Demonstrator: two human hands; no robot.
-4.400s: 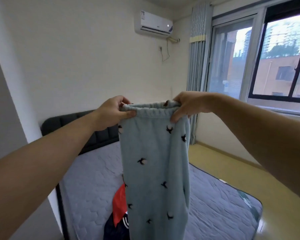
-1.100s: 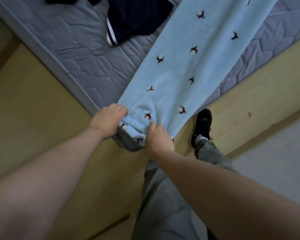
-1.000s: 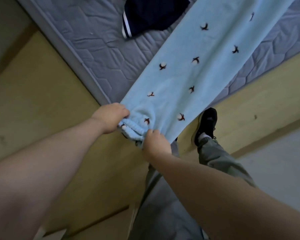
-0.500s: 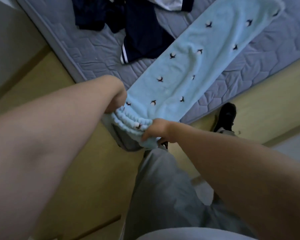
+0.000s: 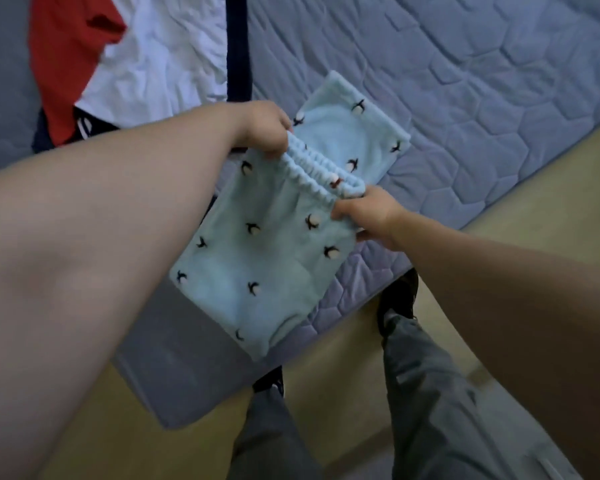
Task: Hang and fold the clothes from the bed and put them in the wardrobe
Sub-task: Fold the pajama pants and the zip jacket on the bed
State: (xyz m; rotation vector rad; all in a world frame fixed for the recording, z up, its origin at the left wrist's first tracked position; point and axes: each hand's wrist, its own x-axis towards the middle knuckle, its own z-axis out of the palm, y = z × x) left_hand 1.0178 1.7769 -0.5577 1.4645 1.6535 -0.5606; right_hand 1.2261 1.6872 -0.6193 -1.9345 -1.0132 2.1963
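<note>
Light blue fleece trousers with small dark and white motifs lie on the corner of the grey quilted mattress, doubled over on themselves. The ruffled elastic waistband is lifted over the leg ends. My left hand grips the waistband's far left end. My right hand pinches its near right end. The fold hangs near the mattress corner.
A red, white and navy garment lies on the mattress to the upper left. Yellow floor runs along the bed's right side. My legs in grey trousers and dark shoes stand at the bed's corner.
The trousers were stretched out flat along the mattress with the waistband at the bed's edge. Both hands have carried the waistband forward over the legs, folding the trousers in half.
</note>
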